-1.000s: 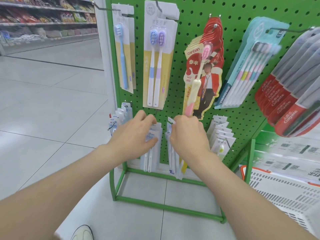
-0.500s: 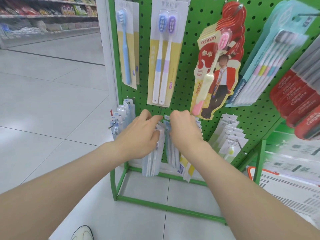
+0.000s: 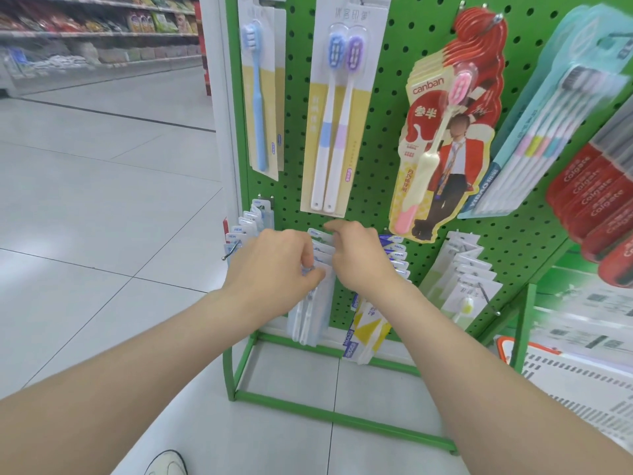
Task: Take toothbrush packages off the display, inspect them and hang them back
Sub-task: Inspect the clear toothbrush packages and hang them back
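My left hand (image 3: 274, 269) and right hand (image 3: 363, 262) are both down at the bottom row of the green pegboard (image 3: 376, 186), on the pale toothbrush packages (image 3: 313, 317) hanging there in a stack. My left fingers (image 3: 310, 258) are curled over the front of the stack with the thumb pressed in below, pinching the upper part of the packages. My right fingers (image 3: 334, 228) are bent toward the header cards at the top. I cannot tell whether they pinch a card or only touch it, because the hook itself is hidden behind my hands.

That hidden hook is my main worry. Working by feel, I could miss the header hole, and a package would likely slip to the floor. My left grip seems to span more than one package, so a tug may drag several forward together. My right wrist sits just beside the blue-and-yellow packages (image 3: 370, 323) and could knock them askew.
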